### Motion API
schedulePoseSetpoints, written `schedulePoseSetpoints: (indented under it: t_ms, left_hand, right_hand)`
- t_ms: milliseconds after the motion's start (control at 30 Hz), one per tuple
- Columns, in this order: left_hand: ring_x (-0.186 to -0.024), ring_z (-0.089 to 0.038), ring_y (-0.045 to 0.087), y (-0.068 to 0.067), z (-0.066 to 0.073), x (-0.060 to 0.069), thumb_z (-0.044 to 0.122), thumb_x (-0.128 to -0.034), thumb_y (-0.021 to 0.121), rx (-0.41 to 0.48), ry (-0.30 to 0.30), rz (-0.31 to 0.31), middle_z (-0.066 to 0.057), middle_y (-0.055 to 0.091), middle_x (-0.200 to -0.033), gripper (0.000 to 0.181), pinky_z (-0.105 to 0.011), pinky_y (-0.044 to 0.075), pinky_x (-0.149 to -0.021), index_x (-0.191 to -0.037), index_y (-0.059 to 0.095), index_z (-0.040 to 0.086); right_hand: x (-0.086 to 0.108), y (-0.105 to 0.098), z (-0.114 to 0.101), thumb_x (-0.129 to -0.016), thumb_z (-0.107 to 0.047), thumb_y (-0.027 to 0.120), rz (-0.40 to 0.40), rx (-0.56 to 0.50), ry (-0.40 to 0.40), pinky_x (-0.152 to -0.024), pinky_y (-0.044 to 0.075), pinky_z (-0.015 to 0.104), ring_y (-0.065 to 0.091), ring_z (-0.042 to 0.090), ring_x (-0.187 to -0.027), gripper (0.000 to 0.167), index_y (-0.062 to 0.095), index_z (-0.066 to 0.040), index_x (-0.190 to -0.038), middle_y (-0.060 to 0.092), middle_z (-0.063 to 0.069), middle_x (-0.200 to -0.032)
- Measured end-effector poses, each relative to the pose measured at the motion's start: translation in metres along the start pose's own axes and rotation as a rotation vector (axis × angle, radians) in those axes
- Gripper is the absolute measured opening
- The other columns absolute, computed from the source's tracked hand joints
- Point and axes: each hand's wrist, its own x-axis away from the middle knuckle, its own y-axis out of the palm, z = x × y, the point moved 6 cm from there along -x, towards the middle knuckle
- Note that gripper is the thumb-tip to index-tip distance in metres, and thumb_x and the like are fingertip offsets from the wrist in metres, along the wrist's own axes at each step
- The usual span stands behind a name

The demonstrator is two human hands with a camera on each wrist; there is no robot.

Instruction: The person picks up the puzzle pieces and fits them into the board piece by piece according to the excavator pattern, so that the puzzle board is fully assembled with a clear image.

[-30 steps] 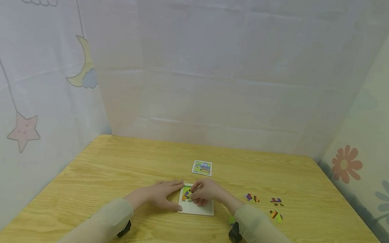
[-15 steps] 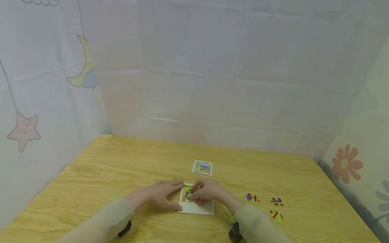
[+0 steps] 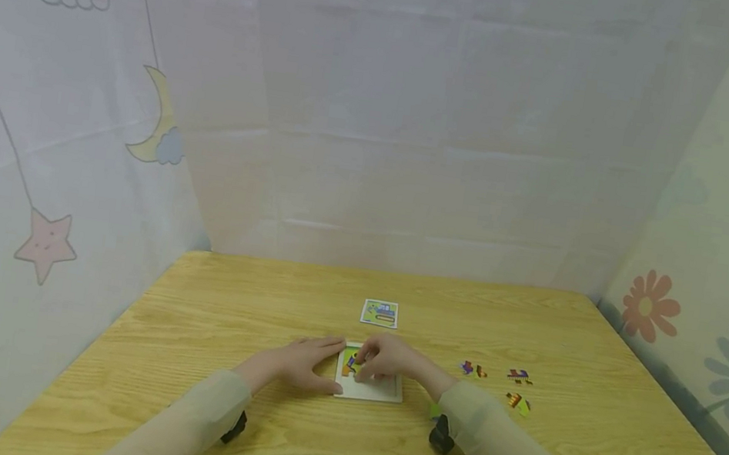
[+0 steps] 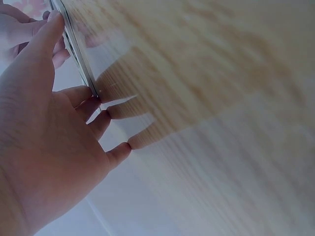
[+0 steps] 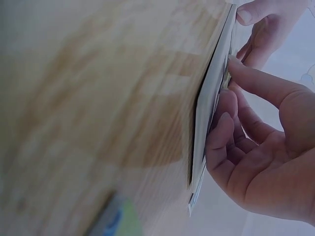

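Puzzle tray [image 3: 376,392], pale and rectangular, lies flat on the wooden table [image 3: 258,290] between my two hands, which do not touch each other. My left hand [image 3: 305,366] is spread along its left side, thumb at the near corner and fingers reaching to the far one; from the left wrist I see one fingertip against the tray's edge and others resting on the tabletop. My right hand [image 3: 388,357] leans over the tray from the other side with bent fingers, index and thumb at the printed pieces [image 3: 348,363] set in its left part, and I cannot tell whether they pinch one or only press. Those pieces show green, orange and something dark. Beyond the tray lies a picture card [image 3: 380,313] with a bluish vehicle on green. To my right are loose pieces [image 3: 516,375] in small groups, and a green piece [image 3: 435,411] just beside my right sleeve [image 3: 502,441], partly hidden. Behind the table hangs a pale backdrop [image 3: 371,182].
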Motion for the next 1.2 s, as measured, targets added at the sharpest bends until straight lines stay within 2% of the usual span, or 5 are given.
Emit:
schedulePoseSetpoints:
  t_ms: [200,400,700,967,1200]
  left_hand:
    - [-0.142,-0.029,0.024,-0.0007,0.0028,0.0005,0.055,-0.0872,0.056,0.003,0.007,-0.001,-0.005,0.022,-0.156,0.082,-0.057,0.017,-0.114,-0.149,0.025,0.011]
    - [-0.142,-0.028,0.024,-0.0004,0.0013,-0.0007,0.056,-0.0873,0.055,-0.005,0.014,-0.002,-0.005,0.021,-0.156,0.083,-0.057,0.018,-0.114,-0.149,0.025,0.011]
    - [-0.142,-0.028,0.024,0.0005,-0.0010,-0.0020,0.058,-0.0870,0.055,-0.013,0.020,-0.001,-0.005,0.022,-0.156,0.083,-0.056,0.018,-0.114,-0.149,0.025,0.011]
    - [-0.142,-0.028,0.024,0.0004,-0.0005,-0.0015,0.058,-0.0869,0.055,-0.009,0.016,0.002,-0.005,0.023,-0.156,0.083,-0.056,0.018,-0.114,-0.149,0.025,0.011]
    - [-0.142,-0.029,0.024,-0.0005,-0.0001,-0.0007,0.057,-0.0873,0.055,0.002,0.007,0.001,-0.006,0.022,-0.156,0.082,-0.056,0.017,-0.114,-0.149,0.025,0.011]
  right_hand:
    - [-0.0021,0.0004,-0.0016,-0.074,-0.015,0.078,0.016,0.048,-0.005,-0.055,0.040,0.021,0.048,0.010,-0.063,0.023,0.068,-0.009,-0.094,0.057,-0.002,-0.074]
    - [-0.0041,0.0000,-0.0022,-0.075,-0.017,0.078,0.028,0.085,-0.026,-0.062,0.042,0.023,0.050,0.011,-0.072,0.020,0.069,-0.011,-0.092,0.060,-0.004,-0.080]
    - [-0.0036,0.0021,-0.0044,-0.080,-0.014,0.072,-0.016,0.147,-0.116,-0.065,0.045,0.022,0.055,0.007,-0.074,0.005,0.074,-0.015,-0.084,0.067,-0.008,-0.082]
    - [-0.0044,0.0011,-0.0042,-0.074,-0.010,0.078,-0.012,0.110,-0.106,-0.064,0.043,0.022,0.051,0.010,-0.073,0.019,0.068,-0.010,-0.091,0.059,-0.002,-0.079]
    - [-0.0078,0.0016,-0.0050,-0.074,-0.008,0.077,0.014,0.102,-0.106,-0.060,0.043,0.020,0.051,0.010,-0.069,0.021,0.065,-0.007,-0.090,0.058,-0.002,-0.077]
